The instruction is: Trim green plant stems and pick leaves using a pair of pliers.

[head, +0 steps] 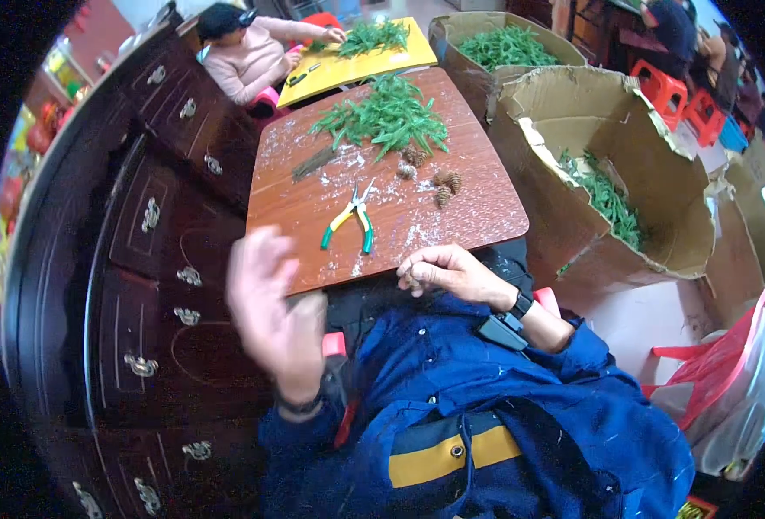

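My left hand [269, 305], blurred by motion, is raised at the table's near left edge with its fingers apart and nothing seen in it. At the near edge, my right hand [450, 276] has its fingers curled around a small brown thing [413, 281], mostly hidden, perhaps a pine cone. Pliers with yellow and green handles [350, 220] lie spread on the brown wooden tabletop [278, 214]. Beyond them are a bundle of thin dark stems or wires [314, 162] and a heap of green artificial pine sprigs [386, 117]. Several pine cones [446, 185] rest to the right, one whitish [406, 170].
White flecks dot the tabletop. Large cardboard boxes [655, 143] on the right hold green sprigs [609, 201]. A dark wooden drawer cabinet [155, 272] stands close on the left. Across, a person [246, 55] handles sprigs at a yellow table [330, 81]. Red stools [661, 91] stand behind.
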Action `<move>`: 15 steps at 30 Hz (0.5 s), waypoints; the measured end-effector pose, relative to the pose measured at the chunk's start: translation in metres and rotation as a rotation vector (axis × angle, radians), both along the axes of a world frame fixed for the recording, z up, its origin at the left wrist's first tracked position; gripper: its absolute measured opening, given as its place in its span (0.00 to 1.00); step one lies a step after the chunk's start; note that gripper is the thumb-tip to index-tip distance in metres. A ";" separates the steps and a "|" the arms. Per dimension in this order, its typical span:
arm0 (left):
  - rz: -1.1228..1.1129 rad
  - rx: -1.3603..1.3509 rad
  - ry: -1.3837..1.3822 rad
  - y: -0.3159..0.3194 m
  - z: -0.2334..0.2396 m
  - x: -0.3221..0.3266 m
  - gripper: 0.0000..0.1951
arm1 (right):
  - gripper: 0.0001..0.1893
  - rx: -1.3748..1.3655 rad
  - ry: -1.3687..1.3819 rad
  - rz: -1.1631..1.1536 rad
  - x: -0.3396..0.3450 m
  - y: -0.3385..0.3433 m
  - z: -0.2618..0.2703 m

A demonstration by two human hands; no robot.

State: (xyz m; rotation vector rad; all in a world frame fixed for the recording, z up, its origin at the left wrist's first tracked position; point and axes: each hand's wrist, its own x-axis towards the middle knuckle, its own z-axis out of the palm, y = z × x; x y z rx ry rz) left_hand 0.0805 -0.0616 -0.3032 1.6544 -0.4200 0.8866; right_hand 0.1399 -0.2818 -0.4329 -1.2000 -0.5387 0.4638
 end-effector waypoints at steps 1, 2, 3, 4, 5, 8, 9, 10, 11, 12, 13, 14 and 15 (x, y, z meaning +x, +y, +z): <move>0.126 -0.033 -0.079 0.004 0.036 -0.010 0.30 | 0.13 0.015 -0.001 -0.018 0.003 0.000 -0.004; 0.130 0.045 -0.482 0.009 0.061 -0.023 0.34 | 0.14 0.006 -0.003 -0.043 0.007 -0.001 -0.008; 0.561 0.628 -0.846 0.053 0.092 -0.051 0.36 | 0.15 -0.002 -0.009 -0.045 0.008 0.002 -0.008; 0.981 0.992 -0.953 0.063 0.119 -0.091 0.33 | 0.16 -0.016 -0.006 -0.075 0.009 -0.002 -0.011; 0.953 0.987 -0.967 0.085 0.114 -0.096 0.33 | 0.16 -0.005 -0.002 -0.102 0.007 -0.006 -0.012; 0.715 1.097 -0.742 0.114 0.108 -0.106 0.25 | 0.15 0.092 0.030 -0.128 0.001 -0.002 -0.007; 0.654 1.137 -0.663 0.113 0.110 -0.108 0.23 | 0.15 0.103 0.021 -0.118 0.003 0.002 -0.005; 0.593 1.173 -0.582 0.112 0.110 -0.110 0.20 | 0.15 0.098 0.001 -0.098 0.004 0.006 -0.004; 0.521 1.180 -0.490 0.008 0.098 -0.050 0.18 | 0.15 0.066 -0.011 -0.092 0.008 0.010 -0.010; 0.404 1.202 -0.421 -0.044 0.080 -0.045 0.17 | 0.14 0.060 -0.014 -0.124 0.010 -0.004 -0.016; 0.326 1.242 -0.338 -0.048 0.079 -0.049 0.15 | 0.14 0.082 -0.013 -0.127 0.007 -0.007 -0.011; 0.183 1.269 -0.263 -0.045 0.069 -0.037 0.15 | 0.14 0.085 0.021 -0.181 0.008 -0.015 -0.015; 0.061 1.123 -0.060 -0.028 0.033 -0.001 0.14 | 0.14 0.086 0.026 -0.167 0.006 -0.013 -0.006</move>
